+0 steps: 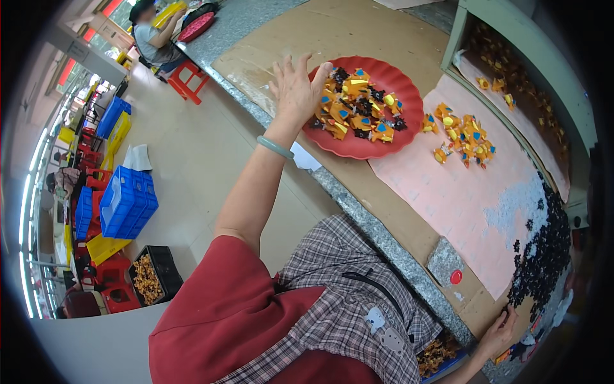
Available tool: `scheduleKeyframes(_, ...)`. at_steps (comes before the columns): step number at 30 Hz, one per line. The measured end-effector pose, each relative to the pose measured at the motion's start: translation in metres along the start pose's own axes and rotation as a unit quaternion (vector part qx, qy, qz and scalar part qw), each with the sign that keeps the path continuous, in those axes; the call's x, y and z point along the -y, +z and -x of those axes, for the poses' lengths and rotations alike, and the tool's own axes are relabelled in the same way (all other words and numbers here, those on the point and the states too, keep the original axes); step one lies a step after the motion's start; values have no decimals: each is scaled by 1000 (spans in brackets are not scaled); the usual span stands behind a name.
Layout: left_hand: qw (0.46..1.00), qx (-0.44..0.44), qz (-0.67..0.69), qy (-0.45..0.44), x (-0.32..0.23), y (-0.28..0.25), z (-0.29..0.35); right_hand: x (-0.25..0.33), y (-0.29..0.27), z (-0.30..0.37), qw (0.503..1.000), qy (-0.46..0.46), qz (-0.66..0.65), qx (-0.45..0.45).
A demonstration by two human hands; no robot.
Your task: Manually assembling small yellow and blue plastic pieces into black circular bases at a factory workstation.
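Note:
My left hand (297,93), a pale green bangle on its wrist, is at the left rim of a red scalloped plate (409,96). Its fingers are spread and the thumb reaches over the plate's edge beside the pieces. Small orange figures (339,114) with blue and yellow parts lie in the plate, mixed with black flower-shaped pieces (378,94). Far to the right, my right hand (499,336) touches the near edge of a heap of black pieces (543,259). Its fingertips are pinched together; what they hold is too small to make out.
More orange figures (470,141) lie on a pink sheet (422,173) beside the plate. An open-fronted box (457,38) holds others. A grey stone block (446,261) sits near the table edge. Blue crates (128,201) stand on the floor; a person (153,38) sits at the far table end.

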State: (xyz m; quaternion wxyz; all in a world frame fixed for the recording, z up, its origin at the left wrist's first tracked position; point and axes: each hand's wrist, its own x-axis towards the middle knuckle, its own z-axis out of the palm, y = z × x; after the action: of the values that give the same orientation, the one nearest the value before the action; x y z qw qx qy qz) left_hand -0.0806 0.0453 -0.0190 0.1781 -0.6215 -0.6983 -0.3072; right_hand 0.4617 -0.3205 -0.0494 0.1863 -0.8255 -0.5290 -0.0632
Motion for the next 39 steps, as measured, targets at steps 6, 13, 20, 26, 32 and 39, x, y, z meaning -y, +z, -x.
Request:
scheduleKeyframes(6, 941, 161, 298, -20, 10, -7, -9, 0, 1, -4, 1000, 4, 15, 12)
scheduleKeyframes(13, 902, 199, 291, 249, -35, -17, 14, -4, 2, -5, 1000, -15, 3, 8)
scheduleKeyframes(20, 898, 189, 219, 331, -51, -56, 20, -16, -10, 6, 999, -7, -16, 29)
scheduleKeyframes(26, 799, 234, 452, 321, -118, -97, 72, 92, -31, 12, 911, 121, -395, -6)
scheduleKeyframes(32, 505, 570, 638, 115, -180, -116, 158, 163, -14, -8, 799, -89, -589, 84)
scheduleKeyframes(39, 277, 724, 630, -45, -196, -106, 182, 168, -4, -9, 797, -169, -568, 119)
